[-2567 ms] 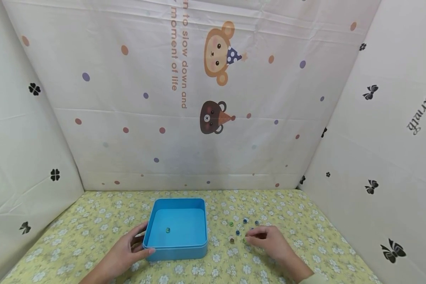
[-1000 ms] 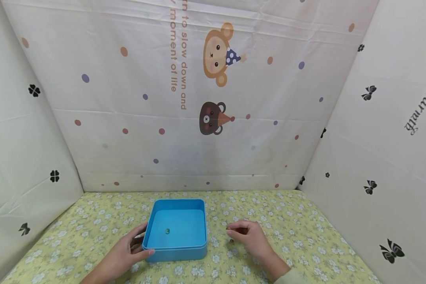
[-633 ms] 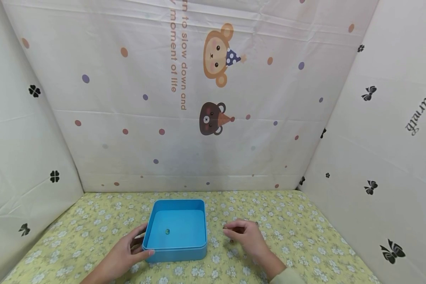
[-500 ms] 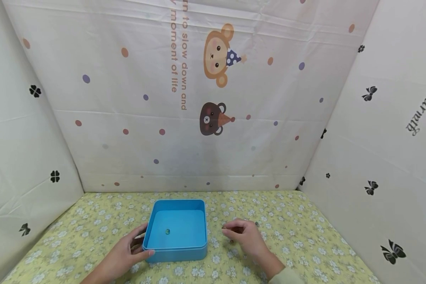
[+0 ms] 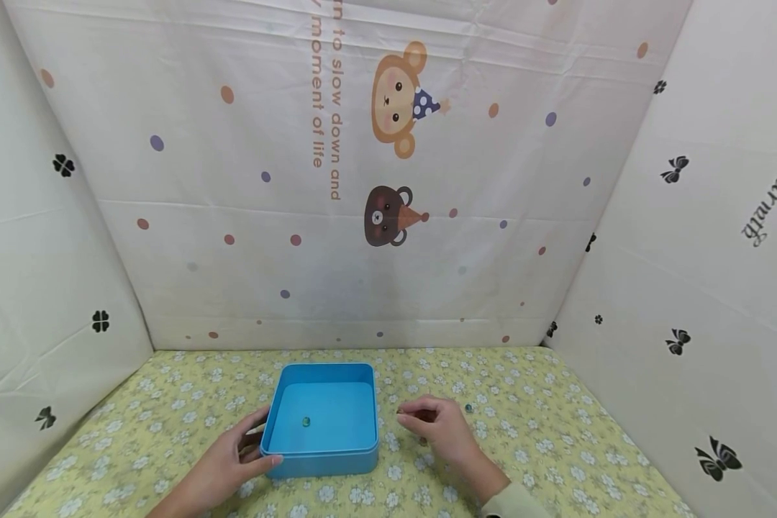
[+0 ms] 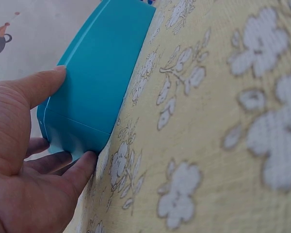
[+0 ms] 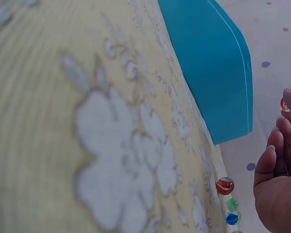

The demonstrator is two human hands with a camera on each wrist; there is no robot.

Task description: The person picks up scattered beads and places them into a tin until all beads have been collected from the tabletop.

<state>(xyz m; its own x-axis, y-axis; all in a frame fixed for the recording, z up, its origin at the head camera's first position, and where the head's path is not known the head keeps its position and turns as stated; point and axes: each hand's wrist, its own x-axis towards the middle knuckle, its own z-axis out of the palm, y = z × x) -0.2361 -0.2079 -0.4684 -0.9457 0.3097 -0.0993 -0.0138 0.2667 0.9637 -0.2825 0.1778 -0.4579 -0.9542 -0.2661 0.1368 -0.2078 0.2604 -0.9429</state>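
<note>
A square blue open-topped box (image 5: 324, 464) stands on the table with one green marble (image 5: 306, 421) on its floor. My left hand (image 5: 223, 464) grips the box's near left corner, with the thumb on the front wall and the fingers against the left side. Just right of the box, my right hand (image 5: 443, 428) pinches a clear marble with red in it (image 7: 284, 104) between thumb and fingertips, above the cloth. In the right wrist view a red-brown marble (image 7: 225, 185), a green marble (image 7: 233, 204) and a blue marble (image 7: 233, 218) lie below that hand.
A yellow floral cloth (image 5: 188, 403) covers the table. One blue marble (image 5: 469, 408) shows behind the right hand, which hides others in the head view. Printed white sheets (image 5: 337, 280) wall off the back and both sides.
The right hand has moved left from among the marbles toward the box and now holds a marble. A blue marble behind it has come into view. Left hand and box have stayed put.
</note>
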